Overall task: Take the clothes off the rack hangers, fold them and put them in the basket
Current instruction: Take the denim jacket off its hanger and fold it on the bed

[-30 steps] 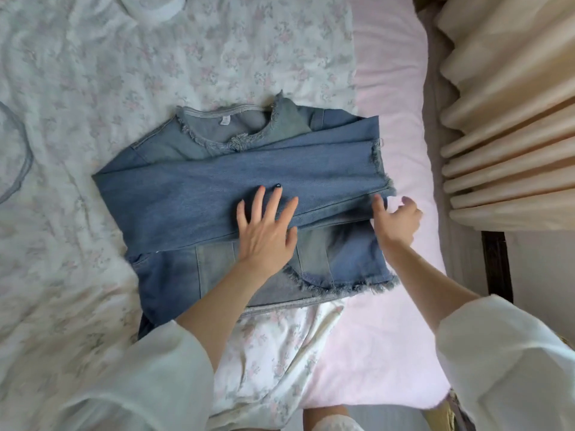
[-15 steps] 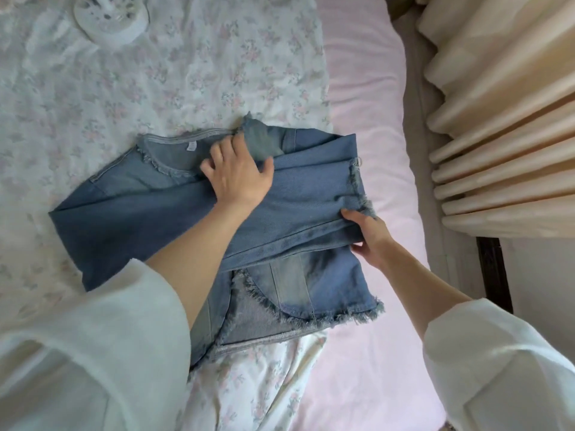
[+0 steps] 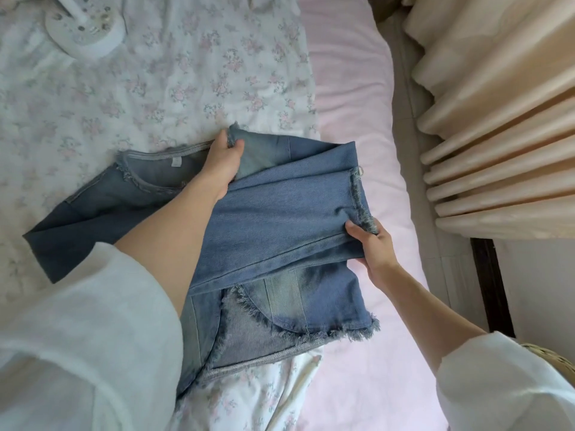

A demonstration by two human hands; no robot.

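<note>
A blue denim jacket (image 3: 273, 225) with frayed edges lies partly folded on the bed, its sleeves laid across the body. My left hand (image 3: 222, 164) grips the jacket's upper right part near the collar, thumb on the cloth. My right hand (image 3: 371, 247) holds the frayed cuff end and right edge of the folded sleeves, fingers curled under the fabric. The right side of the jacket is raised a little off the bed. A woven basket rim (image 3: 557, 362) peeks in at the lower right, beside my right sleeve.
The bed has a floral quilt (image 3: 155, 82) and a pink sheet (image 3: 348, 88). A round white object (image 3: 84, 29) lies on the quilt at the top left. Cream curtains (image 3: 497, 119) hang along the right, past the bed's edge.
My left hand went from pressing flat on the sleeves to gripping the jacket near the collar. My right hand closed on the cuff end, and the jacket's right side lifted.
</note>
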